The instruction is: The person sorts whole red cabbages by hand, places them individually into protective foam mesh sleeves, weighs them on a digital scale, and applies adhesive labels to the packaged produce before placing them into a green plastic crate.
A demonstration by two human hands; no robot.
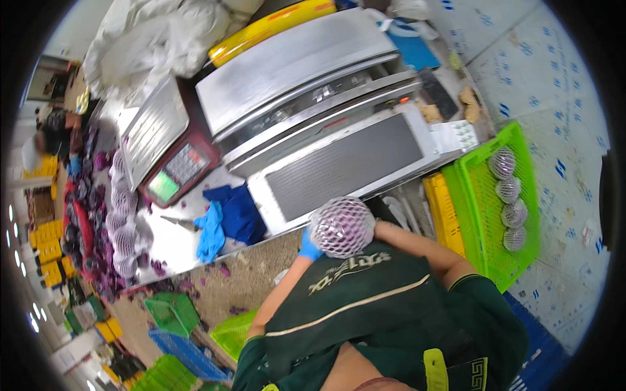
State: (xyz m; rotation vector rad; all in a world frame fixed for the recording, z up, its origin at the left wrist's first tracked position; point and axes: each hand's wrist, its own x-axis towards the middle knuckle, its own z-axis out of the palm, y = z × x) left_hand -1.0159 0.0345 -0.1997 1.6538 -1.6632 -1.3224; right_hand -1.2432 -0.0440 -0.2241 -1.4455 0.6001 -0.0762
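Close to my body, in front of the apron, I hold a round red cabbage (342, 227) in a white foam net, with shiny clear film over it. My left hand (309, 247), in a blue glove, is closed against its lower left side. My right hand (381, 229) presses on its right side, with the fingers mostly hidden behind it. Just beyond the cabbage is the dark flat plate (345, 166) of a steel wrapping machine (300, 72). Blue gloves (210, 233) and a dark blue cloth (240, 214) lie left of the machine.
A dark red weighing scale (182, 163) stands left of the machine. Netted cabbages (122, 202) line the table's left side among purple leaf scraps. At right, a green crate (479, 221) holds several netted cabbages (513, 213), beside a yellow crate (445, 212). More crates (171, 313) stand on the floor.
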